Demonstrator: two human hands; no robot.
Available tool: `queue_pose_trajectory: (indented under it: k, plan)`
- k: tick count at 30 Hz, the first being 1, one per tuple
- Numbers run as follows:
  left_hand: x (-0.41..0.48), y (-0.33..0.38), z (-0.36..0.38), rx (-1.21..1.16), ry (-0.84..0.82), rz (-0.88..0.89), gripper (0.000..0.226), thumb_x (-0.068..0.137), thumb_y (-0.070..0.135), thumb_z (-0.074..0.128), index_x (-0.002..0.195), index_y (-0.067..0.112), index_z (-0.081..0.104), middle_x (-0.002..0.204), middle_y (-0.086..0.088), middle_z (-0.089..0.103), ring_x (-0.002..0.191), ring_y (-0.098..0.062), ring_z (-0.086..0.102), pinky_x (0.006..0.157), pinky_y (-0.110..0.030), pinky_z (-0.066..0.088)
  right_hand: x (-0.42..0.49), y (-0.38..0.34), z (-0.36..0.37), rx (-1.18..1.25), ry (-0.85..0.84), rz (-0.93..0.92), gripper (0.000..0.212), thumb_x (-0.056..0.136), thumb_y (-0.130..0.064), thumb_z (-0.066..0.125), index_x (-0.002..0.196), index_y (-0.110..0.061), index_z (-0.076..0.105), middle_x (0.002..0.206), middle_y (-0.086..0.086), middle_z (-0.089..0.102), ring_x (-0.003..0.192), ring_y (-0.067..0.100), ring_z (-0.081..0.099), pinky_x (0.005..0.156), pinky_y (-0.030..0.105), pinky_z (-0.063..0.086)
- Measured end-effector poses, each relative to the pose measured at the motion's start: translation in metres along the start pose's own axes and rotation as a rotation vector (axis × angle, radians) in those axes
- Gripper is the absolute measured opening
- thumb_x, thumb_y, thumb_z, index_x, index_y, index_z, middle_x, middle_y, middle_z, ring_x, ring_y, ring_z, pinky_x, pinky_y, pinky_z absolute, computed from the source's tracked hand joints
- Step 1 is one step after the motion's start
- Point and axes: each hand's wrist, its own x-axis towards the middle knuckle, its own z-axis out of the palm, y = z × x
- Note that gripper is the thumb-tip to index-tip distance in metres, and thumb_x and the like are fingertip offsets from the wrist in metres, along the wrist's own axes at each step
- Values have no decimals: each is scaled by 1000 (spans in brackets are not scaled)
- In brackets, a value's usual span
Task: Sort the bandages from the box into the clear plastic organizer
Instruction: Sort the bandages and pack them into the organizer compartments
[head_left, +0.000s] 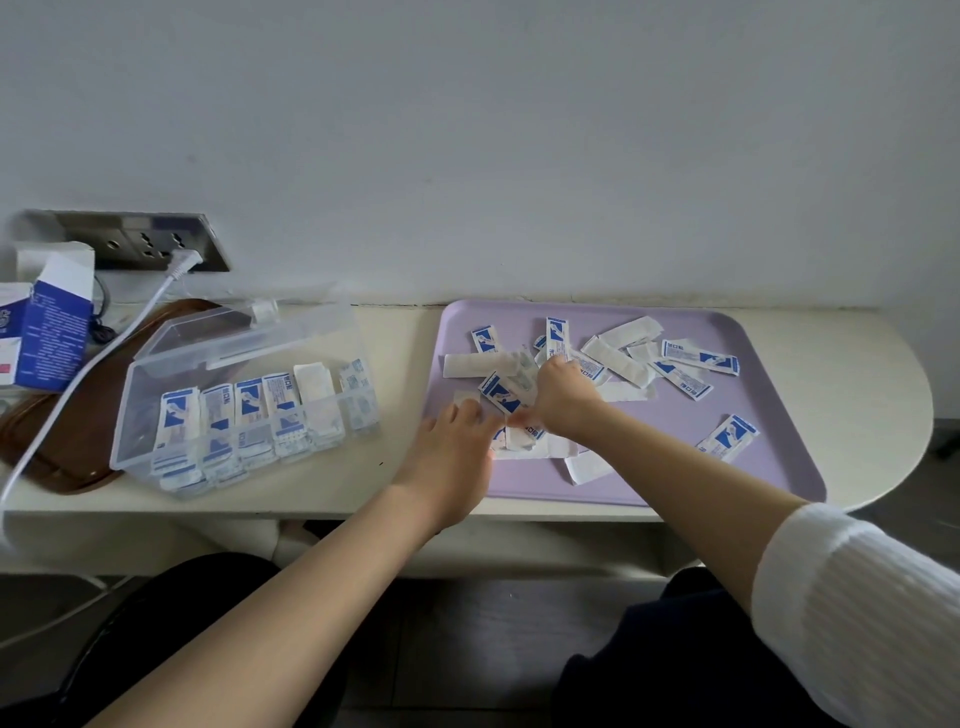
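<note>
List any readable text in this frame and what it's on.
"创口贴" (probable reading, blurred): printed on the blue-and-white wrappers on the tray, and on those in the organizer.
Other print on the wrappers: too small to read.
Box: white fine print on blue, too small and blurred to read.

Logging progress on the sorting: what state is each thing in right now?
clear plastic organizer, lid open, several compartments hold bandages.
box, top flap open.
purple tray, loose bandages scattered on it.
plug, in the wall socket.
left hand, fingers straight, at the tray's near-left edge.
right hand, fingers curled over the pile; grip hidden.
</note>
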Motion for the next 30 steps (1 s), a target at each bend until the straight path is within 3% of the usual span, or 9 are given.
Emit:
queue_pose_trajectory:
  k: [3,7,9,18,21,24,27,30]
  plan:
    - [-2,1,1,2,18,-6,52,92,13,37,142,26,28,133,-3,37,116,-25,38,95,-30,29,-1,2,-1,42,-1,30,64,75,-36,75,118,3,46,103,12,49,86,25,48,69,31,38]
    - [-2,2,3,4,30,-15,53,91,13,37,142,25,27,131,-3,38,115,-25,38,95,-31,30,-5,4,-5,1,52,21,31,83,-23,64,104,-6,49,98,10,53,85,27,51,64,30,37]
    - [-1,1,4,-5,24,-18,53,91,13,38,141,25,28,132,-3,38,116,-26,38,96,-32,30,-7,5,-8,-41,70,8,15,86,-18,58,89,-10,46,88,7,51,78,26,50,51,26,33]
    - [-2,1,0,-27,-18,-20,48,94,15,36,141,24,30,137,-4,35,122,-25,36,101,-32,29,-2,21,-21,147,107,-3,18,89,-21,55,79,-12,44,64,0,41,67,25,48,45,26,24]
    - [-2,-1,-3,-120,-30,-50,44,95,17,37,139,24,35,138,-2,37,124,-23,36,101,-32,29,-6,24,-31,141,143,-37,27,92,-24,53,71,-14,40,74,5,50,71,26,49,51,27,31]
    - [-4,-3,-6,-219,14,-87,40,96,20,41,136,22,38,136,0,40,125,-21,38,98,-32,30,-14,28,-36,7,262,-108,18,95,-24,47,83,-12,41,83,9,50,73,28,47,61,31,34]
    - [-5,-1,-14,-290,215,-147,39,92,13,49,130,16,42,129,-2,45,119,-24,44,92,-34,34,-20,31,-35,-166,334,-240,14,97,-26,44,93,-13,47,88,10,56,79,32,54,64,34,41]
    - [-3,2,-23,-367,360,-184,47,86,4,58,130,11,43,130,-7,43,117,-26,45,91,-34,36,-26,27,-30,-305,253,-349,15,98,-25,43,105,-13,51,102,8,61,92,32,60,67,33,42]
